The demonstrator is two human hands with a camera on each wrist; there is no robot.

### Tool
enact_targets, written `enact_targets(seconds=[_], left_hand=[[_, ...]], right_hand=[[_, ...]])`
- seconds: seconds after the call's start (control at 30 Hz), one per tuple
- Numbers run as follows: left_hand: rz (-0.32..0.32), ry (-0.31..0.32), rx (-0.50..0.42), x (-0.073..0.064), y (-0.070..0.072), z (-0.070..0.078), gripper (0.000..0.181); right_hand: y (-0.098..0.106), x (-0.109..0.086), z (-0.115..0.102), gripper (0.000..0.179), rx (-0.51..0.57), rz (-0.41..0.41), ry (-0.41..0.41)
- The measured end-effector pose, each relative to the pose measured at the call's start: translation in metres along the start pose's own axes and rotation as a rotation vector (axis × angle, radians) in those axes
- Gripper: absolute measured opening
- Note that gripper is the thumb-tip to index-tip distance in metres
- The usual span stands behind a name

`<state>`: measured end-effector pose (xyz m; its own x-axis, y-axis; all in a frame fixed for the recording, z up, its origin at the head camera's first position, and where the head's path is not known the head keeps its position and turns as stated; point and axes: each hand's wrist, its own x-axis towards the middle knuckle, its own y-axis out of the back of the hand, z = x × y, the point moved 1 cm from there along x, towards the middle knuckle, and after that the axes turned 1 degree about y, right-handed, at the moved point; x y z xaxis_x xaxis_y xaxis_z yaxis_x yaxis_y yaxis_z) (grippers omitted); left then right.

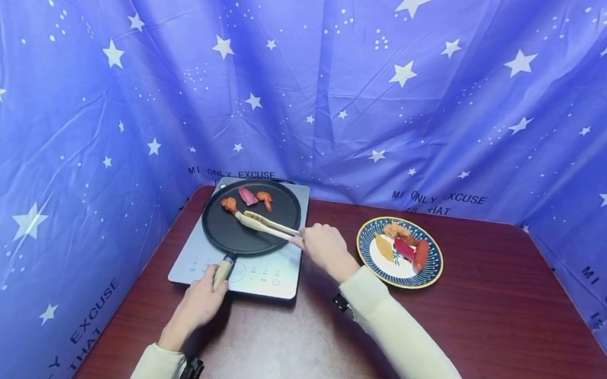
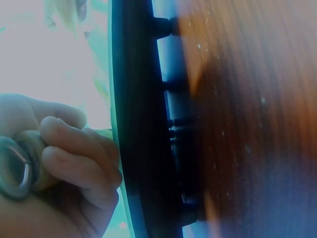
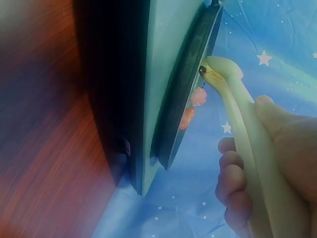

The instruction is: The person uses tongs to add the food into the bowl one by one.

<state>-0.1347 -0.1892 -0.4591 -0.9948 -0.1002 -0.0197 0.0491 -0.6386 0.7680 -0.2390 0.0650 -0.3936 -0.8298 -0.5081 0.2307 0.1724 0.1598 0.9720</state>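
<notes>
My left hand grips the beige handle of a round black frying pan, its fingers curled around it in the left wrist view too. My right hand holds cream-coloured tongs, reaching over the pan from the right. The tong tips are at the pale end of a small brown drumstick; whether they pinch it I cannot tell. Beyond them in the pan lie a pink slice of meat and a reddish-brown chicken wing.
The pan sits on a silver induction cooker. Right of it, a blue-patterned plate bears a sausage, a red slice, a yellow wedge and a breaded piece. Starry blue curtains surround the wooden table.
</notes>
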Motion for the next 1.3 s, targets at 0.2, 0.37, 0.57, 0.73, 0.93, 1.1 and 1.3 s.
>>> enact_targets(seconds=[0.2,0.37,0.57,0.73,0.93,1.1,1.3], left_hand=[[-0.002,0.003,-0.001,0.000,0.000,0.000,0.041],[-0.003,0.006,0.000,0.000,0.000,-0.001,0.040],[-0.006,0.010,-0.009,0.000,0.000,-0.001,0.040],[-0.002,0.004,-0.009,0.000,0.000,-0.001,0.040],[-0.005,0.005,-0.006,-0.001,0.000,-0.002,0.040],[-0.003,0.002,-0.007,-0.001,0.000,-0.002,0.040],[-0.001,-0.002,-0.001,-0.001,0.000,-0.002,0.040]], right_hand=[[0.001,0.004,-0.004,0.039,-0.010,0.002,-0.001],[0.000,0.007,-0.007,0.041,-0.037,-0.003,0.006],[-0.002,0.010,-0.012,0.042,-0.048,-0.001,0.012],[-0.003,0.013,-0.016,0.044,-0.047,-0.012,0.006],[-0.002,0.016,-0.020,0.044,-0.049,-0.023,0.012],[-0.002,0.019,-0.023,0.043,-0.057,-0.018,0.018],[-0.002,0.022,-0.026,0.043,-0.074,-0.002,0.027]])
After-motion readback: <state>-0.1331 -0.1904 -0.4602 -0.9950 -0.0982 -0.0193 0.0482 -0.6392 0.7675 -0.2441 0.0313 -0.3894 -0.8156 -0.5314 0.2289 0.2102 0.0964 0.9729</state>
